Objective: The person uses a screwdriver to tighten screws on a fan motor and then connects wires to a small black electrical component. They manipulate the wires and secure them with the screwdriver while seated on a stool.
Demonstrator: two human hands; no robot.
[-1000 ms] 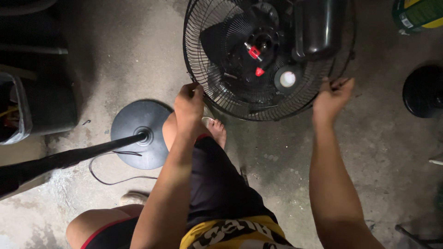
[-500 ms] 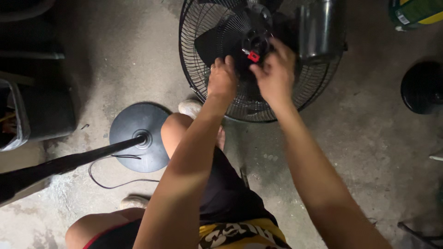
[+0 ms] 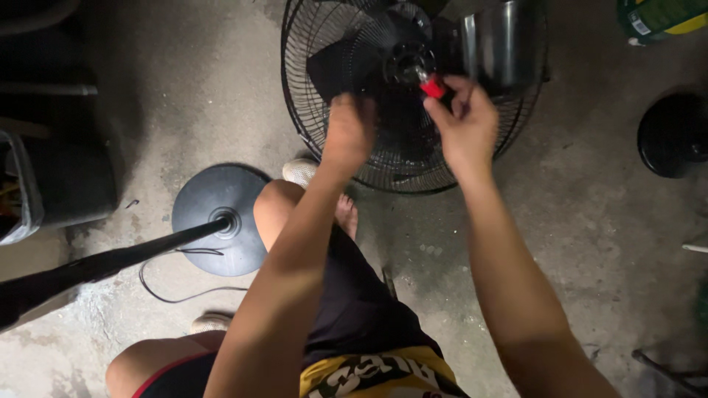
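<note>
Lying flat on the floor (image 3: 590, 221), the fan (image 3: 413, 96) has thin bendable wire, so the left hand (image 3: 350, 133) grips a blade while the right hand (image 3: 461, 125) pinches the small, probably slippery red cap (image 3: 433, 88) at the hub.

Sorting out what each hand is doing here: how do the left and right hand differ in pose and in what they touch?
The left hand is closed on a black fan blade; the right hand pinches a small red cap at the hub. The left hand shows its back, knuckles up; the right hand's fingertips point at the hub. Both reach into the open wire guard.
</note>
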